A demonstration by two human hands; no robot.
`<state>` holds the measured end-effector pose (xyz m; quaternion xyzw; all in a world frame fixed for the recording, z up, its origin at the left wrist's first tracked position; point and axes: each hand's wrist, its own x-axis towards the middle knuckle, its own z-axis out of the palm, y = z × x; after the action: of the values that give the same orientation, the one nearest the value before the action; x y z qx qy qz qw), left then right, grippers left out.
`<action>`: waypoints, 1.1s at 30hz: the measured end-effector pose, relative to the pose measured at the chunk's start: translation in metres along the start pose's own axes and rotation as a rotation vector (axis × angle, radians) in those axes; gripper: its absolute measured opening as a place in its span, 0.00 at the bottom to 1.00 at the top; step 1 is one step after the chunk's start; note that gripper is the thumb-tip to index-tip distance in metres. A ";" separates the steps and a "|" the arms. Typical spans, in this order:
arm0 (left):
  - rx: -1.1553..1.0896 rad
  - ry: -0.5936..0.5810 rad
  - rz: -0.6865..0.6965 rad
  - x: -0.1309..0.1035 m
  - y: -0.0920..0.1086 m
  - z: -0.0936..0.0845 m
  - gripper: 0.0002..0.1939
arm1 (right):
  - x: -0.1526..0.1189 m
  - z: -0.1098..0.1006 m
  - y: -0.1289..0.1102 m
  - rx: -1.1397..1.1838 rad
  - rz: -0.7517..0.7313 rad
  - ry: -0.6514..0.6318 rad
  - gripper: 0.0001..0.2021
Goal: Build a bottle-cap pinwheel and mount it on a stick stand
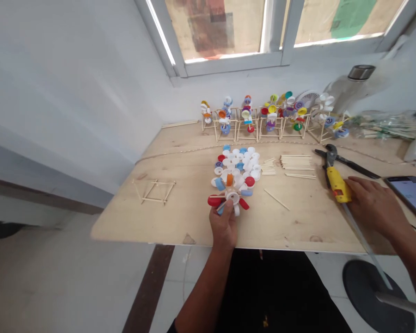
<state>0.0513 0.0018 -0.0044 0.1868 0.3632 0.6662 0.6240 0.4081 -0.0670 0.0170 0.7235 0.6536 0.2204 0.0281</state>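
My left hand (224, 226) is closed on a wheel made of bottle caps (233, 198), pinching it near its hub above the front of the table. Red, blue, white and orange caps stick out around it on thin sticks. My right hand (376, 206) is closed at the side of a yellow glue gun (337, 185); its grip is hidden under my fingers. A long clear glue stick (365, 247) trails from the gun's rear past the table edge. Behind the wheel lies a cluster of loose bottle caps (235, 162), mostly white.
A stick frame (154, 192) stands at left. Along the wall are several stick frames with cap wheels (248, 122). Thin sticks (296, 163) lie in a pile, one loose stick (276, 199) nearer me. A black tool (357, 167), a phone (411, 194) and a cord (183, 151) are also there.
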 end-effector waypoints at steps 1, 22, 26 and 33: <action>0.004 0.003 0.003 0.000 0.000 0.000 0.18 | 0.000 0.000 -0.001 0.010 0.003 -0.006 0.20; -0.005 -0.003 0.023 0.002 -0.001 0.001 0.16 | 0.006 -0.053 -0.110 2.101 0.717 -0.304 0.14; -0.002 -0.023 0.023 0.002 0.000 0.002 0.16 | 0.006 -0.048 -0.112 2.147 0.743 -0.289 0.13; -0.034 -0.055 0.018 0.001 -0.001 0.002 0.14 | 0.004 -0.049 -0.117 2.056 0.707 -0.252 0.13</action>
<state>0.0532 0.0033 -0.0034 0.1977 0.3329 0.6726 0.6306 0.2819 -0.0587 0.0235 0.5656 0.2731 -0.5105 -0.5873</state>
